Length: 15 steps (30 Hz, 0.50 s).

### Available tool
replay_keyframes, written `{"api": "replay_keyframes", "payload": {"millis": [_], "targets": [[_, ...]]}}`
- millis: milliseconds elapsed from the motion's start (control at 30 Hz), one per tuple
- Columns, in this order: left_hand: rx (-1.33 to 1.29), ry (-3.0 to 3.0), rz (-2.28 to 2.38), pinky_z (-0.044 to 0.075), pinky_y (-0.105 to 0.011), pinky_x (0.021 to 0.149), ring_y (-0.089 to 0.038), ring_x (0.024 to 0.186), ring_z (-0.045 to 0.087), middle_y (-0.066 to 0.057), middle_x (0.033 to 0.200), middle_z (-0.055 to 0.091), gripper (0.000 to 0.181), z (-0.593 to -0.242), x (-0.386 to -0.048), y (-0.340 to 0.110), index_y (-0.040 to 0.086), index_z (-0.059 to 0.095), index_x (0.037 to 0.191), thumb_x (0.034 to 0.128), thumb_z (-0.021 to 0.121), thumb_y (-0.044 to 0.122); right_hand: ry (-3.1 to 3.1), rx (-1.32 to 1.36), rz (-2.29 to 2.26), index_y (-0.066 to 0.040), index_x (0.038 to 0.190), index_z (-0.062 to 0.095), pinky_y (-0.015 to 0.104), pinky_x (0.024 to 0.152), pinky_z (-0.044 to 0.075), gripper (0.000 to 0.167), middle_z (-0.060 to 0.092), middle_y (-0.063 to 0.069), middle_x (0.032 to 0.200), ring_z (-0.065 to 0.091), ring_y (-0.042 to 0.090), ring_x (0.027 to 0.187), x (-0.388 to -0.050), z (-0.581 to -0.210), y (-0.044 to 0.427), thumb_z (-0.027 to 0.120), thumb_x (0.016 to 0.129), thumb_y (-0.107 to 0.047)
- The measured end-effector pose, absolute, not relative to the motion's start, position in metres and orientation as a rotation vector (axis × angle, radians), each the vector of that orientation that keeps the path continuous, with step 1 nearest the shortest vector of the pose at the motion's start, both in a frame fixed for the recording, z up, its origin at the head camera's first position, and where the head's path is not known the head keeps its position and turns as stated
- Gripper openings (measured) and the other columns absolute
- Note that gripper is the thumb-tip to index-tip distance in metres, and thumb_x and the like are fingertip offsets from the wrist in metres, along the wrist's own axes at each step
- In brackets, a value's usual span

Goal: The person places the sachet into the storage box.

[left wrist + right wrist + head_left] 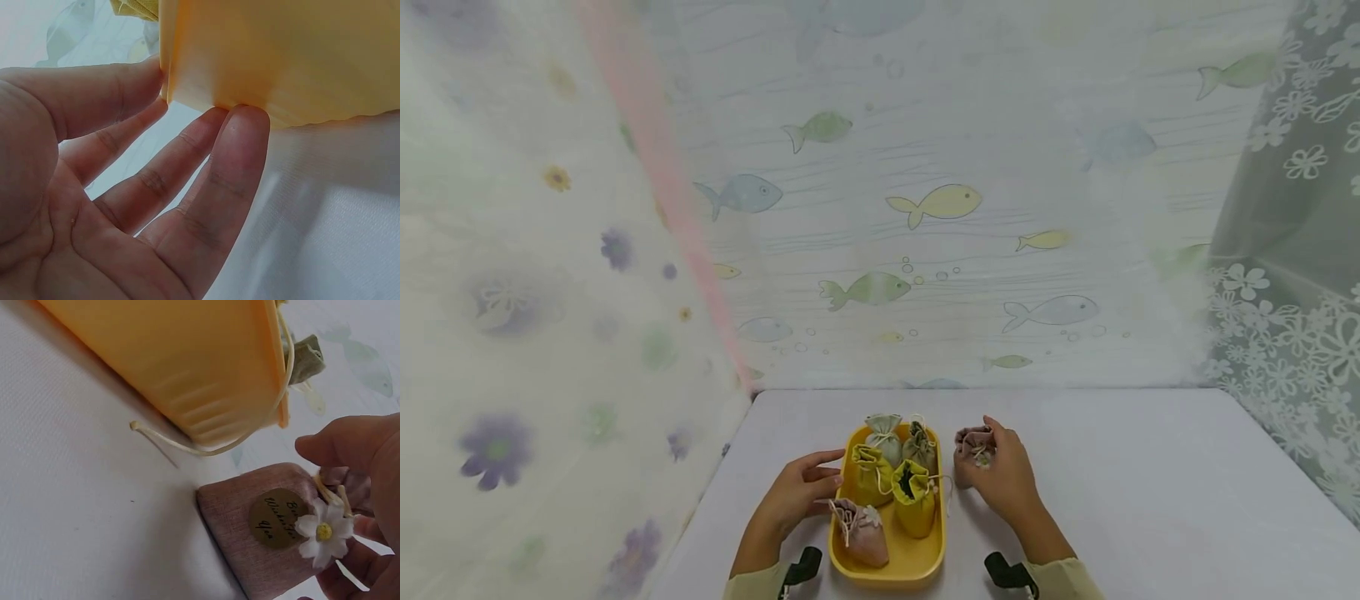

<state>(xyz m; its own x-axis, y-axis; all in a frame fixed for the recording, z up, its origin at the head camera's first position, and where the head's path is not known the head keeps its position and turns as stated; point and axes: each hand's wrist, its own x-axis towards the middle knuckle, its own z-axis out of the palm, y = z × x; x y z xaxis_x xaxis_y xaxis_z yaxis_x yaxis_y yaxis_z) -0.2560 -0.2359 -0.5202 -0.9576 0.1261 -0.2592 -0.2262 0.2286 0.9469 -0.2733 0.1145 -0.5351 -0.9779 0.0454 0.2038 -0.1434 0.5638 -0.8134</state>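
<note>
A yellow tray [917, 567] stands before me, holding several small drawstring pouches. My left hand [793, 498] touches its left wall; in the left wrist view the thumb and fingertips rest against the tray's outside, fingers fairly straight. On the right, my right hand [1003, 475] holds a dusty-pink drawstring pouch [244, 515] around its gathered neck. This pouch stands on the table beside the tray, with a white cloth flower [324, 531] and a round brown sticker [272, 519]. The thumb shows apart from the cloth in the right wrist view; some fingers are hidden behind the pouch.
Inside the tray are a pink pouch [867, 540], two yellow pouches [915, 508], a pale green pouch [883, 437] and a dark green pouch [919, 450]. A cream cord [219, 450] hangs over the tray's right rim. A white table [1150, 500] lies beneath; patterned curtains surround it.
</note>
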Motion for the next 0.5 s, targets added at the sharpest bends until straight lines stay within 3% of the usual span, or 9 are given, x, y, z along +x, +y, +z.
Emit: {"api": "replay_keyframes", "payload": {"millis": [233, 500], "targets": [[-0.08, 2.217, 1.798, 0.065, -0.044, 0.081, -0.023, 0.099, 0.073, -0.015, 0.127, 0.07, 0.06, -0.5188, -0.2563, -0.2355, 0.013, 0.054, 0.151, 0.0956, 0.076, 0.022, -2.551, -0.006, 1.368, -0.006, 0.139, 0.059, 0.053, 0.099, 0.055, 0.066, 0.06, 0.017, 0.13, 0.059, 0.034, 0.12, -0.2738, -0.5351, 0.1137, 0.084, 0.083, -0.031], [-0.074, 2.204, 1.811, 0.065, -0.044, 0.081, -0.024, 0.1, 0.074, -0.014, 0.126, 0.071, 0.061, -0.5209, -0.2557, -0.2358, 0.013, 0.053, 0.151, 0.0951, 0.076, 0.022, -2.507, -0.016, 1.34, -0.008, 0.125, 0.066, 0.05, 0.097, 0.056, 0.046, 0.062, 0.013, 0.125, 0.061, 0.03, 0.114, -0.2739, -0.5372, 0.1117, 0.081, 0.087, -0.029]]}}
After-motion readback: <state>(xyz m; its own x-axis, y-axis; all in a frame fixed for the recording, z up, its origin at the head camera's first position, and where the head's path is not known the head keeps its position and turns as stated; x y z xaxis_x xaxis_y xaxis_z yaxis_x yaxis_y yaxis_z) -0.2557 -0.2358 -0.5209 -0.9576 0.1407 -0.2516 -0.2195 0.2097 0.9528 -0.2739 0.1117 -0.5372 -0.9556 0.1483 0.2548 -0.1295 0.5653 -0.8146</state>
